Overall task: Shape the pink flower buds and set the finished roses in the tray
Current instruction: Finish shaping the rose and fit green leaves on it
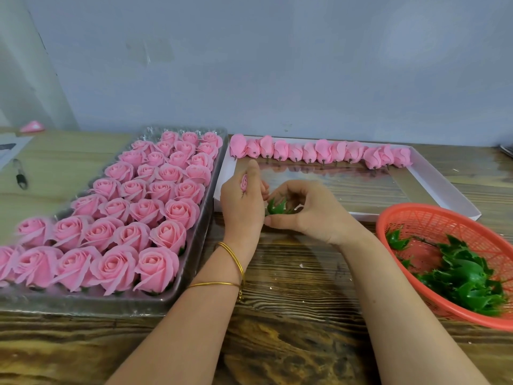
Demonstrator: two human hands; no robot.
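My left hand (243, 202) is closed around a small pink bud (244, 183), whose tip shows between the fingers. Just to its right, my right hand (306, 211) pinches a green plastic calyx (274, 208) close to the bud's base. A row of unshaped pink buds (322, 152) lies along the far edge of a white shallow box (444, 187). On the left stands a clear plastic tray (202, 232) filled with several rows of finished pink roses (155, 207).
A red mesh basket (433, 218) holding several green calyxes (469, 279) sits at the right, near the table's front. A black pen (20, 176) and a sheet of paper lie far left. A grey wall rises behind the wooden table (291, 290).
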